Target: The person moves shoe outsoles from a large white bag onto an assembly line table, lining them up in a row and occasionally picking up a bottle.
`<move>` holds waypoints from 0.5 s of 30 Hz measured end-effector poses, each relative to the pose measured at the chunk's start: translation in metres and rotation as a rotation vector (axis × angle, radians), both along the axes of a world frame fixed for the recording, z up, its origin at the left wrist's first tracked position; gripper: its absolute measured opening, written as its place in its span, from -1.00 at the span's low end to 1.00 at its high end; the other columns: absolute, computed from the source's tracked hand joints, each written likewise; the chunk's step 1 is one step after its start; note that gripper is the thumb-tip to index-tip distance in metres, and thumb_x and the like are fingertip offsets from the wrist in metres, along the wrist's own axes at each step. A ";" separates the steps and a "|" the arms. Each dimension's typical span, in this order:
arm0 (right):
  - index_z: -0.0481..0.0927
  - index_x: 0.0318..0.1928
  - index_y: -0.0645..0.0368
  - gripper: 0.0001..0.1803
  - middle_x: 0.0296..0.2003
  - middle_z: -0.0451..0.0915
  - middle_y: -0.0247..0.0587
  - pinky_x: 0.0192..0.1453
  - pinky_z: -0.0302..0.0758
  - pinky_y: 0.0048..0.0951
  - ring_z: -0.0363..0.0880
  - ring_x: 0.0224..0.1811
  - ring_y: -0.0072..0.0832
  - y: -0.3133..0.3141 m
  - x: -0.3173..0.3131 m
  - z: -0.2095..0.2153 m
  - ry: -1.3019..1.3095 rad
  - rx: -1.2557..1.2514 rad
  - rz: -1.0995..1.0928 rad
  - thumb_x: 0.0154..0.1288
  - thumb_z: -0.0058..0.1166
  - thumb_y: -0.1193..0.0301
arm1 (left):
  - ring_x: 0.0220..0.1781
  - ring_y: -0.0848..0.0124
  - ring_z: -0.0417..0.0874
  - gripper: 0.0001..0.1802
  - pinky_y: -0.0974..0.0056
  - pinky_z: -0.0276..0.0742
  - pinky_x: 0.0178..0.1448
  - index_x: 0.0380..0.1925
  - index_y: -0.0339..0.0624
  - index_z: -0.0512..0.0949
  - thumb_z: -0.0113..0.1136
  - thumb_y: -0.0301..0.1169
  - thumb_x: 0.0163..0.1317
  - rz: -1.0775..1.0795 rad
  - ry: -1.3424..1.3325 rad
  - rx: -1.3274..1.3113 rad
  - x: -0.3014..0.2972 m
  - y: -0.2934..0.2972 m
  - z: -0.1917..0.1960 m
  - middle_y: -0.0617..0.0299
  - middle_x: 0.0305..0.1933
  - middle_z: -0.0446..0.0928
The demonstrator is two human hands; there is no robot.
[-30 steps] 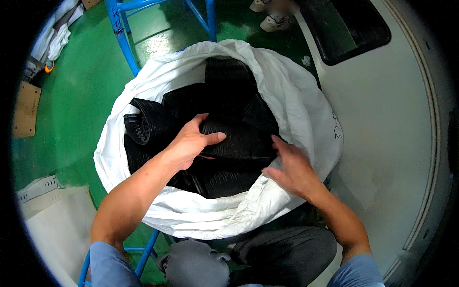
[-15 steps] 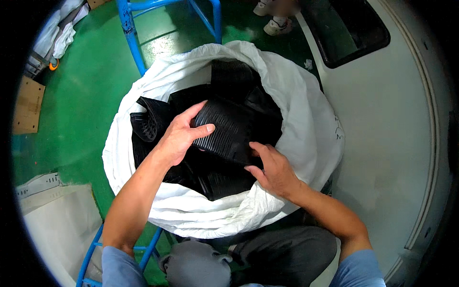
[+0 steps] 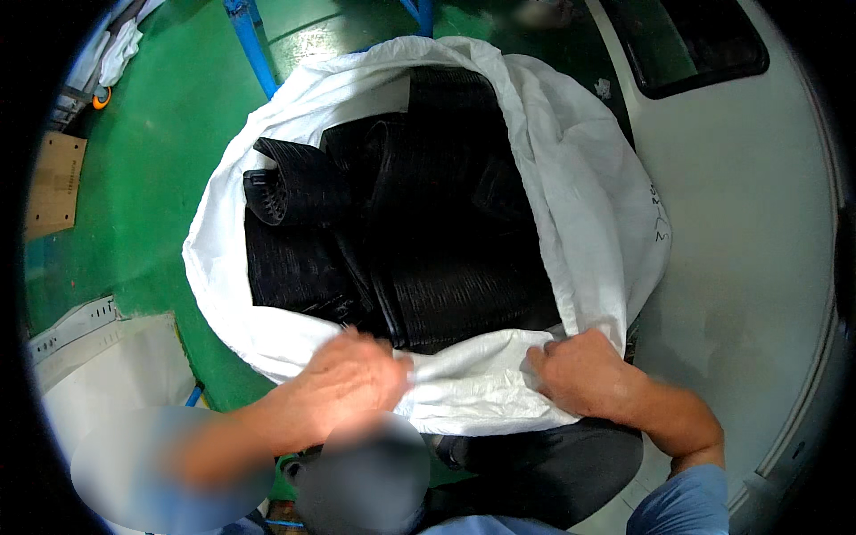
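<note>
Nearest to me, both hands have come off the black pieces and down onto the near rim of the white sack (image 3: 588, 205). A second ago my left hand lay on top of the ribbed black stack and my right steadied its near edge; now neither touches black at all.

My left hand (image 3: 352, 379) is closed on the rim cloth, fingers curled and bunching the white fabric at about the middle of the near edge. My right hand (image 3: 580, 374) is pressed together in a loose fist on the same edge, farther to the right, with a fold of cloth under the knuckles. The fabric between the two hands is wrinkled and drawn toward me.

I judge the handling of the contents to be over for the moment and the work to have moved to the sack itself, its mouth being gathered or tugged.

Inside, the sack is well filled. A wide ribbed black mat (image 3: 464, 267) lies on top, running from the near rim up to the far one. To its left a rolled black piece (image 3: 285, 178) rests on its side on flatter black sheets.

Beyond the sack lie the green floor (image 3: 169, 152) and blue frame legs (image 3: 250, 40); to the right curves a pale grey panel (image 3: 758, 267).
</note>
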State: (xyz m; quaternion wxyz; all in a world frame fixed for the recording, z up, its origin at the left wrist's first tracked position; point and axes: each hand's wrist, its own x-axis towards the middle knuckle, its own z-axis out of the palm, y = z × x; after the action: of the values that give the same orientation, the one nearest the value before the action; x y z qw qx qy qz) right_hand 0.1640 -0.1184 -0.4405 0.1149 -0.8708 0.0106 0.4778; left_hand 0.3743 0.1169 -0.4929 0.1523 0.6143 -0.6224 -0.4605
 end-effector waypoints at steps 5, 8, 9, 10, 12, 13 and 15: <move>0.59 -0.12 0.23 -0.72 -0.35 0.70 -0.04 -0.27 0.61 -0.07 0.73 -0.26 -0.13 0.002 0.000 -0.023 0.071 0.267 0.036 0.31 0.18 0.27 | -0.37 0.16 0.60 -0.38 0.01 0.49 -0.19 -0.34 -0.33 0.58 -0.05 0.08 0.58 -0.328 0.593 0.471 -0.005 0.006 -0.045 -0.07 -0.47 0.56; 0.57 -0.17 0.22 -0.77 -0.37 0.61 -0.10 -0.27 0.58 -0.10 0.63 -0.27 -0.16 0.016 0.009 -0.027 -0.571 0.308 -0.125 0.30 0.19 0.33 | -0.41 0.35 0.34 -0.15 0.05 0.43 -0.22 -0.47 -0.34 0.54 -0.23 0.30 0.56 -0.341 0.510 0.734 -0.011 -0.006 -0.036 0.21 -0.54 0.37; 0.57 -0.18 0.21 -0.80 -0.35 0.60 -0.08 -0.21 0.58 -0.11 0.61 -0.25 -0.16 0.019 0.006 -0.032 -0.534 0.359 -0.082 0.31 0.19 0.34 | -0.44 0.27 0.43 -0.22 0.01 0.42 -0.25 -0.47 -0.32 0.60 -0.17 0.20 0.57 -0.262 0.551 0.732 -0.016 0.003 -0.042 0.11 -0.50 0.50; 0.58 -0.20 0.21 -0.82 -0.33 0.58 -0.06 -0.16 0.58 -0.13 0.60 -0.24 -0.16 0.019 0.003 -0.040 -0.494 0.412 -0.034 0.32 0.19 0.36 | -0.41 0.22 0.49 -0.26 0.01 0.45 -0.21 -0.42 -0.32 0.61 -0.14 0.17 0.57 -0.232 0.520 0.609 -0.024 0.017 -0.051 0.07 -0.46 0.54; 0.60 -0.21 0.21 -0.83 -0.24 0.59 -0.04 -0.01 0.58 -0.12 0.62 -0.12 -0.11 0.018 -0.021 -0.065 -0.238 0.652 -0.018 0.38 0.12 0.35 | -0.39 0.17 0.54 -0.30 0.01 0.48 -0.18 -0.38 -0.32 0.61 -0.11 0.14 0.57 -0.192 0.505 0.501 -0.033 0.034 -0.055 0.02 -0.42 0.58; 0.60 -0.21 0.21 -0.83 -0.24 0.59 -0.04 -0.01 0.58 -0.12 0.62 -0.12 -0.11 0.019 -0.026 -0.064 -0.222 0.670 -0.013 0.38 0.12 0.35 | -0.33 0.12 0.59 -0.41 0.00 0.51 -0.13 -0.32 -0.32 0.61 -0.03 0.06 0.54 -0.225 0.496 0.454 -0.033 0.035 -0.048 -0.03 -0.38 0.61; 0.63 -0.20 0.24 -0.78 -0.24 0.61 0.00 0.02 0.59 -0.09 0.65 -0.10 -0.06 0.021 -0.032 -0.062 0.093 0.864 -0.079 0.42 0.07 0.32 | -0.27 0.06 0.65 -0.51 0.00 0.55 -0.08 -0.27 -0.31 0.61 0.06 -0.03 0.52 -0.253 0.485 0.415 -0.034 0.032 -0.037 -0.08 -0.34 0.63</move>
State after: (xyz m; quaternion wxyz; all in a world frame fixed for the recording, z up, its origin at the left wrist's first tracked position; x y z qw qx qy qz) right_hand 0.1321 -0.0975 -0.5027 0.4863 -0.7192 -0.1518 0.4724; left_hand 0.3408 0.1493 -0.5295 0.1095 0.4228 -0.5321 -0.7253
